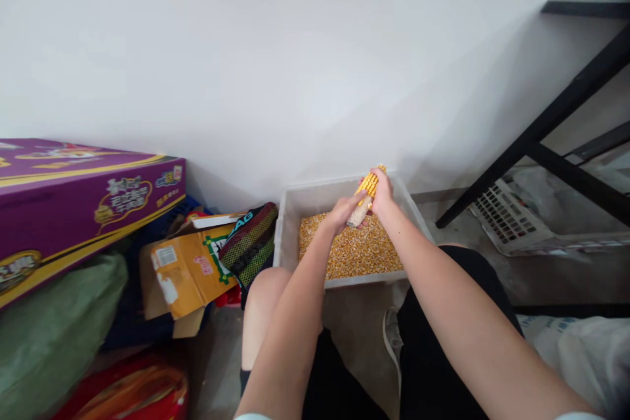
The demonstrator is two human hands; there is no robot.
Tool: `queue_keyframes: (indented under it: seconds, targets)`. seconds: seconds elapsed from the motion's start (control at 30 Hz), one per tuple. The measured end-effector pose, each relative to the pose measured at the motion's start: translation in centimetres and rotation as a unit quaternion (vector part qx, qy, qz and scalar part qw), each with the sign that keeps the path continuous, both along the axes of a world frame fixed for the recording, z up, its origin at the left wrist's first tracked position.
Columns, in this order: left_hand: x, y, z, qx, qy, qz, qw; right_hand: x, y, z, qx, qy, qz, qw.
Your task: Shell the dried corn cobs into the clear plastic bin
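An ear of corn [368, 186] is held tilted between both hands, its yellow kernels still on the upper part and the pale cob bare at the lower end. My left hand [343, 211] is closed around the lower, stripped part, thumb lying along the cob. Around the upper, kernelled part my right hand [382, 193] is wrapped from the right side. Right below the hands, loose corn kernels [344, 252] cover the bottom of a whitish plastic bin [289, 210], which stands against the wall.
Left of the bin lie a black mesh bag [252, 243] and an orange cardboard box [197, 269]. A large purple carton [88, 203] and a green sack [59, 321] sit farther left. A black metal frame [536, 131] and a white plastic basket [512, 220] stand at right.
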State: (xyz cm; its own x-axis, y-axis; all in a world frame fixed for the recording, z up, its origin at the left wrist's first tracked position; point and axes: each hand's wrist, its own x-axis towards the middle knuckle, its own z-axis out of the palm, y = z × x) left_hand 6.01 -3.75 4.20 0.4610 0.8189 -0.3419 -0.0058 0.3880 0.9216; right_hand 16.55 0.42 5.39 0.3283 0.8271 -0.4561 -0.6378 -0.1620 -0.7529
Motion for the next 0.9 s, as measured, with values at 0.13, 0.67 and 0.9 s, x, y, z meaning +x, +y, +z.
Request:
queue_keyframes:
  seconds: [0.13,0.67,0.9]
  targets:
    - [0.5,-0.1,-0.5,0.024,0.028,0.037,0.999,0.1,-0.1,-0.6,-0.008,-0.042,-0.006,0.999]
    - [1.1,-0.6,-2.2,0.156,0.185,0.119,0.963,-0.6,1.1,-3.4,0.020,-0.048,-0.040,0.998]
    - [0.6,-0.9,-1.8,0.150,0.211,0.096,0.961,-0.3,1.5,-4.1,-0.029,-0.027,0.021,0.999]
